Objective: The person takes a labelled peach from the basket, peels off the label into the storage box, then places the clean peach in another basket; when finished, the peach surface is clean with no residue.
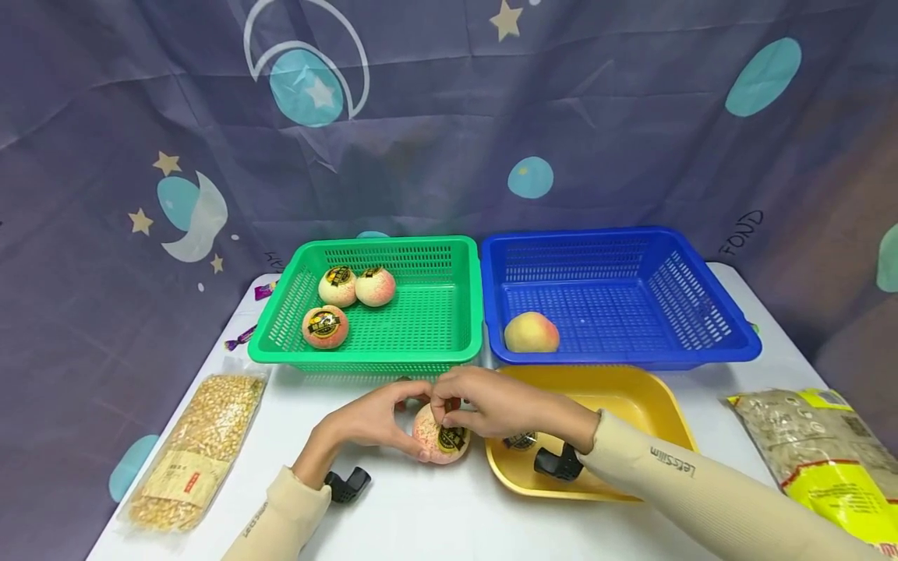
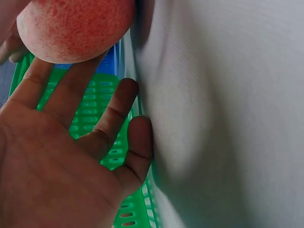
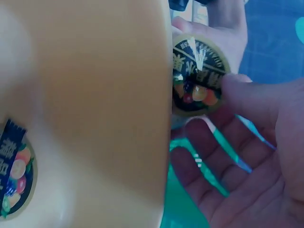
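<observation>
A pink-speckled peach (image 1: 428, 438) sits just in front of the green basket. My left hand (image 1: 372, 417) holds it from the left, thumb on the near side and fingers on the far side; the ring and little fingers stand clear of it in the left wrist view. On the peach is a round black-and-gold sticker (image 3: 197, 76) with fruit pictures. My right hand (image 1: 484, 401) reaches across from the right, its fingers curled and its thumb at the sticker's edge. Whether the sticker's edge is lifted cannot be told.
The green basket (image 1: 393, 357) contains 3 stickered peaches. One peach (image 1: 531, 333) without a visible sticker lies in the blue basket (image 1: 631, 358). Under my right forearm, a yellow basin (image 1: 673, 421) holds a round sticker (image 3: 19, 175). Packs of corn kernels (image 1: 196, 452) and something beige (image 1: 800, 436) flank the table.
</observation>
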A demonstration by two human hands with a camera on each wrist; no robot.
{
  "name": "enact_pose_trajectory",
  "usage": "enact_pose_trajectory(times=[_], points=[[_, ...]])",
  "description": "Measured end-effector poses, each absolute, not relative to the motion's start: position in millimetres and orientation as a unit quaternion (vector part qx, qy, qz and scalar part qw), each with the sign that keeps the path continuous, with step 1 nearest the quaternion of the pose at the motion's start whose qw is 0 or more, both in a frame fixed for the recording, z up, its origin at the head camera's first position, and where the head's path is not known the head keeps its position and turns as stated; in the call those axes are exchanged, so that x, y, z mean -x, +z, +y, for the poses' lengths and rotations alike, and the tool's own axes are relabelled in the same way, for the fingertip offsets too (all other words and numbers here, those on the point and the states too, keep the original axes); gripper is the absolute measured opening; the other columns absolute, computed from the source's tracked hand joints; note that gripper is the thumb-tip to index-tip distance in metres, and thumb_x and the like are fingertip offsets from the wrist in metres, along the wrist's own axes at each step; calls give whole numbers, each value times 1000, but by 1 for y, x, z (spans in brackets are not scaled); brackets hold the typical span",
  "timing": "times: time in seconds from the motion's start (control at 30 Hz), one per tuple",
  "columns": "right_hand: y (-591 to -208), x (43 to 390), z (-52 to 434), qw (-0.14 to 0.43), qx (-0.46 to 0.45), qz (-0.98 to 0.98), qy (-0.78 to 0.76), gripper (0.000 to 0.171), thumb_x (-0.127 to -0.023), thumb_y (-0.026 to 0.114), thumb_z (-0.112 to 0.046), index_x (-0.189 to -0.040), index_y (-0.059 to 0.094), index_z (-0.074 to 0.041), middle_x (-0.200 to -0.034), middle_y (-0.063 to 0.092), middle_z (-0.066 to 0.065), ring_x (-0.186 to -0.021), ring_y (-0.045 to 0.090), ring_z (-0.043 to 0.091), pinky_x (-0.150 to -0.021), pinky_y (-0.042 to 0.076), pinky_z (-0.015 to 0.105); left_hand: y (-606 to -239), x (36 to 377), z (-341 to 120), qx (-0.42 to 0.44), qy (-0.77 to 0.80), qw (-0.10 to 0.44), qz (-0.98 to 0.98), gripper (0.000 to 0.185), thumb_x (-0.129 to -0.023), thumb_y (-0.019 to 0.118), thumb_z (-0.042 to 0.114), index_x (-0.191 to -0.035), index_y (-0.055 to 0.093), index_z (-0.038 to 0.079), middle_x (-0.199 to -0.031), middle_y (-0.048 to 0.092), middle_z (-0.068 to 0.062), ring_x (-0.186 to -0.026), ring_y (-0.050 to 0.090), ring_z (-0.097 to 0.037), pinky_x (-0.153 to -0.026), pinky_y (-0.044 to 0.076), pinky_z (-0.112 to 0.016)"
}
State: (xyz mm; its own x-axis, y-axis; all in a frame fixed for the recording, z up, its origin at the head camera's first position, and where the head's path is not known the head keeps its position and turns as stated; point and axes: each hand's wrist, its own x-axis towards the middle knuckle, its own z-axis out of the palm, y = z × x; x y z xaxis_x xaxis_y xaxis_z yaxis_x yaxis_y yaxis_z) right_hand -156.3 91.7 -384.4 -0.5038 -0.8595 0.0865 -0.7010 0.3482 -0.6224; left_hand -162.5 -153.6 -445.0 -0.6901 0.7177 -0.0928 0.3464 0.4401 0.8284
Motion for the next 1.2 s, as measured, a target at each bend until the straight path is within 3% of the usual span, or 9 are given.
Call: enact_pose_trajectory(times=[0.17,0.27,0.4,0.47,0.7,0.8,1.03,1.2], points=[[-380,154,104,112,468,801,-355,11,-98,66,-11,-92,62,-19,-87,63,-10,-87,53,5,-83,51,31,-444,163,-154,-319,423,225,818,63,-71,93,29,-127,63,32,-126,66,13,-119,57,-12,-98,45,-39],[-374,152,115,102,454,790,-398,7,-98,65,-8,-99,65,-14,-89,69,-6,-87,60,5,-83,54,30,-443,164,-154,-324,425,227,814,69,-72,91,29,-134,61,33,-132,65,12,-122,57,-12,-100,44,-40],[-370,148,135,111,431,786,-430,15,-98,65,-6,-113,68,-9,-90,73,0,-79,66,7,-73,58,28,-442,164,-154,-321,428,235,812,72,-73,91,29,-138,61,32,-136,63,11,-124,55,-14,-102,43,-43],[-370,146,146,116,419,790,-433,15,-98,66,-7,-112,70,-9,-89,74,1,-75,65,8,-69,57,27,-441,163,-154,-316,428,239,812,72,-72,91,30,-138,61,31,-135,63,11,-123,55,-14,-102,42,-44],[-377,138,185,120,384,807,-432,7,-97,67,-10,-96,72,-14,-93,74,0,-80,66,12,-72,57,25,-441,164,-153,-309,427,247,813,71,-72,91,30,-137,62,32,-133,64,10,-121,54,-15,-98,41,-43],[-380,137,198,123,373,817,-422,8,-97,67,-9,-97,72,-15,-94,73,-2,-81,65,9,-74,56,26,-440,163,-155,-307,428,249,813,71,-72,90,30,-138,62,31,-134,63,10,-122,54,-16,-98,41,-43],[-389,135,225,151,324,843,-403,14,-95,69,-7,-109,70,-2,-93,72,1,-80,63,5,-74,56,25,-441,163,-156,-304,428,247,815,71,-72,90,30,-136,62,35,-134,63,10,-122,53,-17,-99,41,-43],[-397,137,239,175,306,849,-393,21,-93,72,-10,-114,69,-3,-99,72,4,-84,62,4,-75,55,24,-441,164,-154,-308,426,246,814,70,-72,91,30,-136,62,35,-134,63,10,-122,54,-17,-98,41,-43]])
